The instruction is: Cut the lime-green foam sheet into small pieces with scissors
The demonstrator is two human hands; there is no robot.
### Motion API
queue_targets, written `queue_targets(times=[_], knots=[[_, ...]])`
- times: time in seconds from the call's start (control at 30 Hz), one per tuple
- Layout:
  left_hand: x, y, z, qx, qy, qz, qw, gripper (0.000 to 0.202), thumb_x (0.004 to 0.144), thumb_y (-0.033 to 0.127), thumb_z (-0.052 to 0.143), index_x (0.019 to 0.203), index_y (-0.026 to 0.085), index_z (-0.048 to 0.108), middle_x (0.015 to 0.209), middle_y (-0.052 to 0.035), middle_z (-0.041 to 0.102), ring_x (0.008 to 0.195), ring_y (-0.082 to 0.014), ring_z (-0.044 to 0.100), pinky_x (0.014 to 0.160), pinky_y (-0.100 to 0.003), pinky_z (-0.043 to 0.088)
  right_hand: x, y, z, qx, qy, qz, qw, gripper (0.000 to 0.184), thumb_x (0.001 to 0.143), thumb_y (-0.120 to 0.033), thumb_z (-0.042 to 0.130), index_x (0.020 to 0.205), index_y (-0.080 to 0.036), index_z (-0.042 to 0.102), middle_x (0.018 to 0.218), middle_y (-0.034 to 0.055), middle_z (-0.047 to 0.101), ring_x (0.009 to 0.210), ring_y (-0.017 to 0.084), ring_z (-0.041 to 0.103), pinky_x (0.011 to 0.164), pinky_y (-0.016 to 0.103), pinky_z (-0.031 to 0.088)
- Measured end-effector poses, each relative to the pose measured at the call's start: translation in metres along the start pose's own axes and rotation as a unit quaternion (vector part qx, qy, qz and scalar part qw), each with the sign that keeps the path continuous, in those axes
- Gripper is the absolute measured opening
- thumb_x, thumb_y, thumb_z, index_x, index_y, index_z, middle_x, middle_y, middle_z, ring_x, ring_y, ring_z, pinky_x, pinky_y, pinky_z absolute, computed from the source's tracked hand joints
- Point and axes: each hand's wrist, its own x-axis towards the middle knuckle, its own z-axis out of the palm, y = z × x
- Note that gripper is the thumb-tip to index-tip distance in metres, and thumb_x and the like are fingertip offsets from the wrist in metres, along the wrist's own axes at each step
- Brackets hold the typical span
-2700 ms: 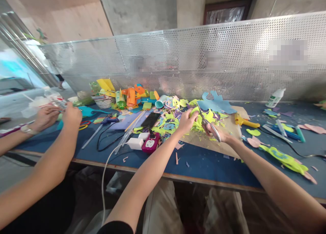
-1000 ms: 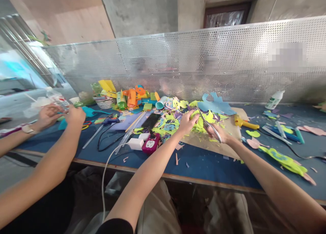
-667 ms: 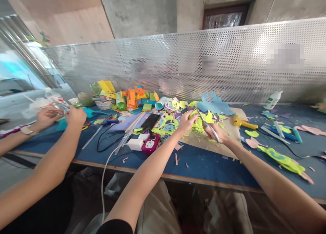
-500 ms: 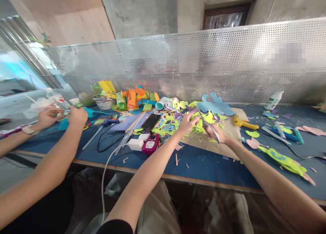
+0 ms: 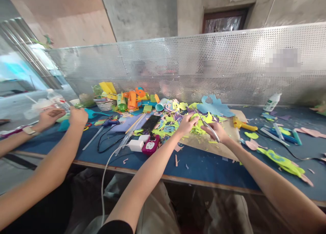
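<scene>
My left hand [image 5: 185, 124] pinches a yellow-green foam piece [image 5: 198, 121] above a brown cardboard sheet [image 5: 224, 144]. My right hand [image 5: 217, 132] is closed round the handles of silver scissors [image 5: 206, 125], whose blades point up and left into the foam piece. Both hands hover over a heap of coloured foam scraps [image 5: 168, 120] on the blue table [image 5: 203, 162].
A co-worker's two hands [image 5: 63, 117] at the left hold a plastic bottle [image 5: 59, 102]. A black phone [image 5: 150, 122], a magenta power strip [image 5: 150, 146] with white cable, a yellow glue gun [image 5: 243, 124], a white glue bottle [image 5: 272, 101] and a perforated metal screen [image 5: 178, 67] are around.
My hands and the scissors stay over the foam piece with small cutting shifts. The view has tilted slightly. The co-worker's hands moved a little with the bottle.
</scene>
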Motion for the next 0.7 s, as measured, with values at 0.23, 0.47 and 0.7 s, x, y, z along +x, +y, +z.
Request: queue_targets(times=[0.23, 0.47, 0.7], knots=[[0.002, -0.005, 0.004, -0.072, 0.019, -0.006, 0.997, 0.041, 0.097, 0.055, 0.043, 0.076, 0.02, 0.045, 0.061, 0.0024, 0.043, 0.056, -0.0117, 0.044, 0.06, -0.028, 0.037, 0.003, 0.004, -0.003, 0.023, 0.007, -0.012, 1.0, 0.052, 0.081, -0.07, 0.052, 0.061, -0.023, 0.045, 0.043, -0.0009, 0.049, 0.039, 0.015, 0.049, 0.041, 0.028, 0.038], [0.004, -0.012, 0.002, -0.053, 0.083, 0.01, 0.995, 0.041, 0.097, 0.05, 0.046, 0.07, 0.021, 0.04, 0.058, 0.0037, 0.04, 0.052, -0.0109, 0.042, 0.056, -0.028, 0.035, -0.001, 0.007, -0.01, 0.058, -0.094, -0.076, 0.991, 0.059, 0.078, -0.08, 0.042, 0.074, -0.022, 0.049, 0.064, -0.0002, 0.053, 0.053, 0.015, 0.052, 0.053, 0.031, 0.046], [-0.001, -0.005, -0.001, 0.036, 0.059, 0.025, 0.997, 0.04, 0.098, 0.047, 0.045, 0.07, 0.019, 0.048, 0.056, 0.0027, 0.048, 0.052, -0.0113, 0.045, 0.06, -0.028, 0.037, -0.001, 0.011, -0.011, 0.052, -0.138, -0.086, 0.985, 0.063, 0.078, -0.084, 0.035, 0.075, -0.023, 0.051, 0.063, -0.001, 0.051, 0.055, 0.015, 0.049, 0.054, 0.03, 0.044]])
